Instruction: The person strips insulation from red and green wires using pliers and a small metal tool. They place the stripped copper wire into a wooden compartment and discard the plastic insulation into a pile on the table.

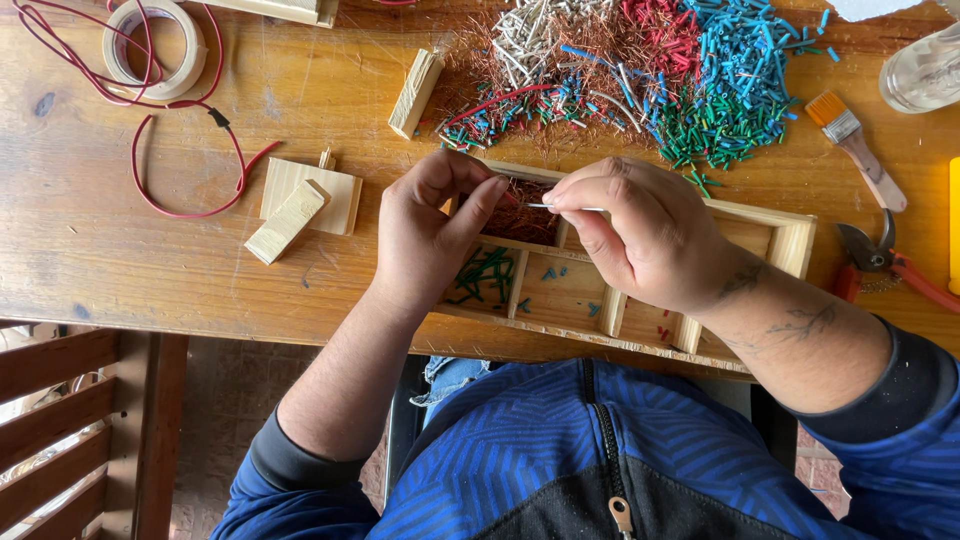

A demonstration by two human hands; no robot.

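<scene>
Wire piece (562, 207) sits frame centre, pinched at both ends: left hand (432, 232) fingertips closed on one end, right hand (640, 235) thumb and forefinger on the other. Both hover over wooden divided tray (790, 240). Pile of coloured wire bits (660, 75) above, upper centre.

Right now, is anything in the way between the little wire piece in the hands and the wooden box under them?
Nothing visible is. The left hand and right hand pinch a thin white wire piece directly above the open compartments of the wooden tray.
</scene>
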